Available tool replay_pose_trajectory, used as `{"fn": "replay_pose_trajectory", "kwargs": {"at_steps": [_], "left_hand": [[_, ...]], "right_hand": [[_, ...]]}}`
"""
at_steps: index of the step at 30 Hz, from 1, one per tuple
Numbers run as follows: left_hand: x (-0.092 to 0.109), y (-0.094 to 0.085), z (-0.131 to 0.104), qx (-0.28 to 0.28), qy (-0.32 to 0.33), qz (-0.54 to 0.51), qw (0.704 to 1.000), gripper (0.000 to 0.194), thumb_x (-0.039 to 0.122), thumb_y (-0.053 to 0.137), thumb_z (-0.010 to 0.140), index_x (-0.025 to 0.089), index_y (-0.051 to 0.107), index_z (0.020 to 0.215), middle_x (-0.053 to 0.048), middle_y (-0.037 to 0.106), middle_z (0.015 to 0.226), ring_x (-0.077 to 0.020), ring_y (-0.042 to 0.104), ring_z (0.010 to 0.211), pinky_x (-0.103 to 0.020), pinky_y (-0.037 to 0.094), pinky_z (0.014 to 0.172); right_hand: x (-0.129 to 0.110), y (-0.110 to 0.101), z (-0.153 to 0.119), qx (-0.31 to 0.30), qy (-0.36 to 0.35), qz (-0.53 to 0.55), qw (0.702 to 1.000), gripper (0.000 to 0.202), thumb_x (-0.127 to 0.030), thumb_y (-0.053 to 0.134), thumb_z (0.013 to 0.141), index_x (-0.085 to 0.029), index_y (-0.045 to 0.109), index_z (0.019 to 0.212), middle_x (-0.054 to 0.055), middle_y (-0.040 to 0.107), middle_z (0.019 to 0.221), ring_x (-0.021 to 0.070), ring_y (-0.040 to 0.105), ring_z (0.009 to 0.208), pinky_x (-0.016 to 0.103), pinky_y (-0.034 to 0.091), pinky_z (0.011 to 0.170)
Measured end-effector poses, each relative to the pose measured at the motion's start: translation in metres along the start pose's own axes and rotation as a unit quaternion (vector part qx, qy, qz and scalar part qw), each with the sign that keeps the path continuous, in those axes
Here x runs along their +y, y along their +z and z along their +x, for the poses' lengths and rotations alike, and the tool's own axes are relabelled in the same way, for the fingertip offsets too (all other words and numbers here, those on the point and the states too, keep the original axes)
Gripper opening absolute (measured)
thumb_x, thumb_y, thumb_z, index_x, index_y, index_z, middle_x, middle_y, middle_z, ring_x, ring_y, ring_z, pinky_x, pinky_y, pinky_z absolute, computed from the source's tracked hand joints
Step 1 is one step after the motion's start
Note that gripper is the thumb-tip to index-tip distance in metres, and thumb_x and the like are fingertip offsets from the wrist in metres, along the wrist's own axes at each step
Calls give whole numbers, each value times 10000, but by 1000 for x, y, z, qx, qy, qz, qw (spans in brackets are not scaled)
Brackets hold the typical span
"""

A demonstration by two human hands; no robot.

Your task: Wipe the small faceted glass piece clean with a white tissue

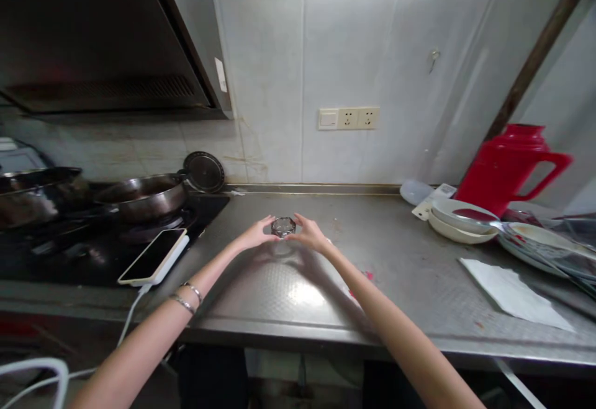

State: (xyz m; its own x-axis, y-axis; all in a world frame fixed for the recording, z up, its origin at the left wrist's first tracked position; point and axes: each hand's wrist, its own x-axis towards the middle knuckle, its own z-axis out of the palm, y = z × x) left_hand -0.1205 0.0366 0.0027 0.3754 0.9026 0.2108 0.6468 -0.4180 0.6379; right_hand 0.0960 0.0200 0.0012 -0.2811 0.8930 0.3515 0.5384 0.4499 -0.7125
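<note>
A small round dark metal piece with a lighter patterned face (283,228) is held above the steel countertop (279,297); its exact kind cannot be made out. My left hand (257,234) grips its left edge between thumb and fingers. On the opposite edge, my right hand (309,233) pinches it the same way. Two silver bangles (189,298) circle my left wrist. Below the hands, their shadows and reflections fall on the steel.
Left, a phone (153,255) with a white cable lies at the edge of the black stove (69,266), near a steel pan (144,198). A red thermos jug (507,170), stacked bowls (459,220) and a white paper sheet (514,294) are right. A range hood (107,43) overhangs the stove.
</note>
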Motion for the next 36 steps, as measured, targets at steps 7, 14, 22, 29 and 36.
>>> {"fn": "replay_pose_trajectory", "kwargs": {"at_steps": [7, 14, 22, 29, 36], "left_hand": [[-51, -58, -54, 22, -64, 42, 997, 827, 480, 691, 613, 141, 460, 1331, -145, 327, 1452, -262, 273, 1367, -381, 181, 1133], [-97, -74, -83, 41, -106, 54, 992, 871, 514, 669, 623, 125, 416, 1360, -142, 285, 1473, -259, 267, 1370, -356, 178, 1133], [-111, -75, -92, 44, -120, 54, 990, 878, 519, 666, 625, 129, 403, 1366, -147, 301, 1466, -259, 272, 1367, -361, 198, 1125], [-114, -74, -95, 47, -118, 52, 990, 884, 532, 650, 639, 115, 388, 1373, -151, 301, 1466, -251, 274, 1366, -342, 199, 1124], [-112, -73, -97, 51, -120, 56, 990, 853, 502, 662, 632, 126, 413, 1357, -152, 319, 1455, -258, 285, 1360, -359, 221, 1117]], "right_hand": [[-36, 80, 32, -55, -29, 34, 998, 923, -428, 780, 597, -147, 377, 1377, 130, 579, 1263, 266, 510, 1206, 335, 402, 994], [-52, 125, 42, -91, -45, 36, 994, 913, -447, 775, 605, -148, 377, 1371, 119, 598, 1241, 268, 515, 1200, 331, 417, 977], [-53, 142, 47, -102, -39, 35, 993, 897, -432, 785, 594, -186, 386, 1359, 109, 608, 1229, 270, 523, 1192, 343, 431, 957], [-50, 148, 50, -109, -38, 39, 993, 884, -401, 791, 594, -193, 388, 1353, 101, 616, 1216, 265, 531, 1183, 348, 431, 958], [-48, 150, 48, -110, -48, 36, 992, 863, -419, 775, 610, -186, 392, 1348, 104, 618, 1213, 263, 545, 1166, 336, 442, 944]]}}
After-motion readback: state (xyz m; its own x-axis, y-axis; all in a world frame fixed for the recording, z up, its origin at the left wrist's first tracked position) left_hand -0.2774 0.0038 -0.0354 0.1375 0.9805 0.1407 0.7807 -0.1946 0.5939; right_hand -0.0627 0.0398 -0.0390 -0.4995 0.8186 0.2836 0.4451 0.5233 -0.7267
